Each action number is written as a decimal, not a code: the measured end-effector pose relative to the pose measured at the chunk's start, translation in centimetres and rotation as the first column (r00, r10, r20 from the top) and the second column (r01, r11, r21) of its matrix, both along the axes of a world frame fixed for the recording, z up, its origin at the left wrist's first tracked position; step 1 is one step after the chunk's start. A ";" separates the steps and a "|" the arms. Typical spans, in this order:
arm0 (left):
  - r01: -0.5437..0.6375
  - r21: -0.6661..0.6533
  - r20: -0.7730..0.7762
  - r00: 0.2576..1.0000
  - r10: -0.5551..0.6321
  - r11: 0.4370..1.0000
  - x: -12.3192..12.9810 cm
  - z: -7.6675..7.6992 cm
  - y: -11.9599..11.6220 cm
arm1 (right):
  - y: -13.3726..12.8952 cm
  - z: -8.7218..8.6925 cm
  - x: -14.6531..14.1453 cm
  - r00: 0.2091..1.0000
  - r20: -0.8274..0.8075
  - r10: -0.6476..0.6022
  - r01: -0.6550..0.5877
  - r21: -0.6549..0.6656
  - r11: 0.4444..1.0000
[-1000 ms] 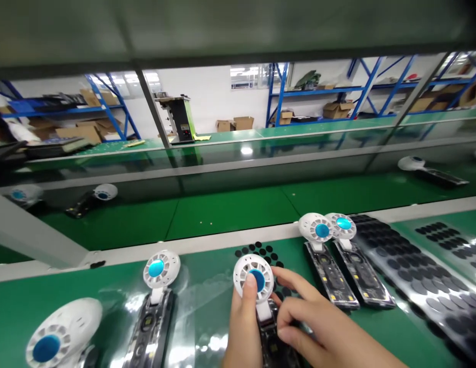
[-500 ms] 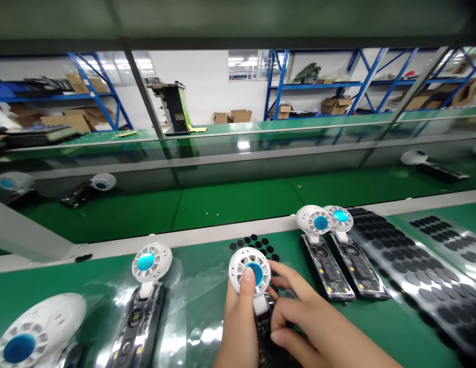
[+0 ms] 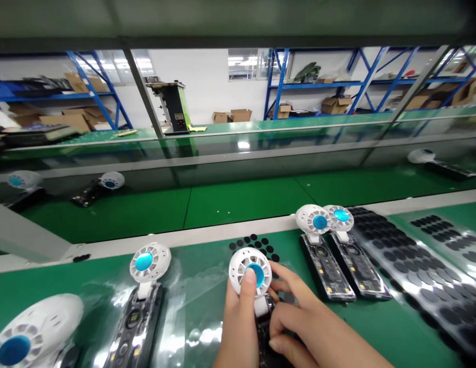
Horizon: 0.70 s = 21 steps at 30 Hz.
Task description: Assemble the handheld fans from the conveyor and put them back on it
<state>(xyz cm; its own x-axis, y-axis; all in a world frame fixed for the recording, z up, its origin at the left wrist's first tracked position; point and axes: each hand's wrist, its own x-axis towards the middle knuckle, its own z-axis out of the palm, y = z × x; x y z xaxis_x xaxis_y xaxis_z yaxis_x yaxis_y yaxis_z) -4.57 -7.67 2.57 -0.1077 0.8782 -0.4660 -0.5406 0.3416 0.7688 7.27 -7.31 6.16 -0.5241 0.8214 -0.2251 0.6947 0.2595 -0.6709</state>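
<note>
A handheld fan (image 3: 262, 305) with a white round vented head, a blue centre disc and a dark body stands before me. My left hand (image 3: 240, 317) is closed round its head, thumb pressed beside the blue disc. Curled fingers of my right hand (image 3: 299, 312) grip the same fan from the right, at the back of the head and along the upper body. The lower body is partly hidden by my hands. Just behind the fan, small black round pads (image 3: 253, 237) lie scattered on the green bench.
Two similar fans (image 3: 327, 271) lie to the right, beside sheets of black round pads (image 3: 410, 266). Another fan (image 3: 136, 317) rests on clear film to the left, with a further fan head (image 3: 42, 327) nearer. Beyond the white rail (image 3: 207, 232), a green conveyor belt (image 3: 238, 202) carries more fans.
Fans on the conveyor belt have shifted slightly to the right. Both hands keep their hold on the fan, with only a tiny movement of the fingers.
</note>
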 end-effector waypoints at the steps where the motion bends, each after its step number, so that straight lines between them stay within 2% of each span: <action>1: -0.002 0.000 -0.001 1.000 0.002 1.000 0.0 0.0 0.0 | 0.0 0.0 0.0 1.000 -0.007 -0.003 0.003 0.004 1.000; 8: 0.002 0.006 -0.068 0.998 -0.002 1.000 0.0 0.3 0.1 | 0.1 -0.1 0.1 1.000 -0.010 0.008 -0.008 0.001 1.000; 18: -0.023 -0.005 -0.006 1.000 0.023 1.000 0.1 0.5 -0.1 | -0.1 -0.5 0.3 0.998 0.032 0.048 -0.049 0.062 0.997; 21: -0.009 0.012 0.028 1.000 0.009 1.000 0.1 0.4 0.0 | -0.7 -0.9 0.1 0.998 0.065 0.017 -0.026 0.147 0.989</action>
